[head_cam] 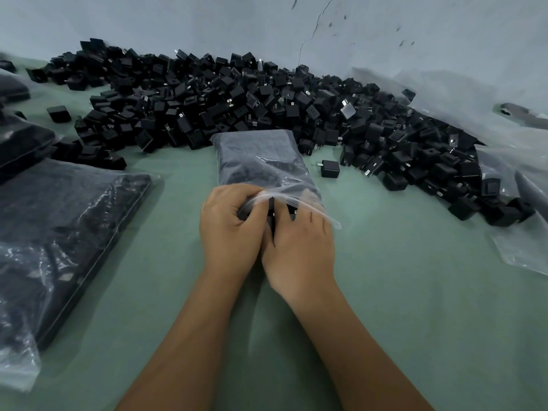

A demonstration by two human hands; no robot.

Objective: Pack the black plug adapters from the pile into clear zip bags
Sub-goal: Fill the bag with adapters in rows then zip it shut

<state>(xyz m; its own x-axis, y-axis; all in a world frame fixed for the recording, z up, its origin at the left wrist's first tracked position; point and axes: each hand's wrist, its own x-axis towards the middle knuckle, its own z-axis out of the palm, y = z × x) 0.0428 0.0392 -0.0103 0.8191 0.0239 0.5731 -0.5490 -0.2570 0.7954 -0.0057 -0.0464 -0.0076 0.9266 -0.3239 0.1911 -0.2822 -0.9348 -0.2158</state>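
A clear zip bag (261,160) filled with black plug adapters lies in front of me on the green surface (400,292), its open mouth toward me. My left hand (229,226) pinches the bag's near rim at the left. My right hand (299,241) lies at the mouth with its fingers on a black adapter (271,203) there; how it holds the adapter is hidden. A big pile of black adapters (267,102) stretches behind the bag. One loose adapter (330,169) sits just right of the bag.
Filled bags of adapters (59,221) lie stacked at the left, more at the far left edge. Crumpled clear plastic (516,221) lies at the right under the pile's end. A pale wall (385,31) stands close behind the pile.
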